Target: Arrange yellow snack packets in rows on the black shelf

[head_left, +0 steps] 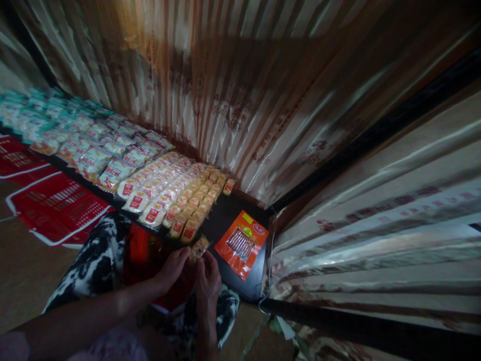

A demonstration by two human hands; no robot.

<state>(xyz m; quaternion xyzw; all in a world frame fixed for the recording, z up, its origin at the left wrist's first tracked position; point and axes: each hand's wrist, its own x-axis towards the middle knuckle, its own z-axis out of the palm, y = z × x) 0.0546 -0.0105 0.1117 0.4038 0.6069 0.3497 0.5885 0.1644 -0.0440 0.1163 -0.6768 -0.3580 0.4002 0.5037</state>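
Between my two hands is a small wrapped snack cake (198, 248), held just off the near edge of the black shelf (221, 213). My left hand (173, 266) pinches its left side, and my right hand (208, 279) grips it from the right. Its wrapper looks clear and yellowish; the print on it is too blurred to read. Just beyond, similar small yellow packs (190, 228) stand in tight rows on the shelf. Right of my hands lies a flat orange packet (242, 244) with a window showing several thin sticks.
White-wrapped packs (152, 213) and larger blue-and-white bags (114, 173) fill the shelf leftward, with green bags (37, 108) at the far end. A pleated printed curtain (240, 100) hangs behind and to the right, along dark bars (338, 155). Red bags (60, 203) lie at left.
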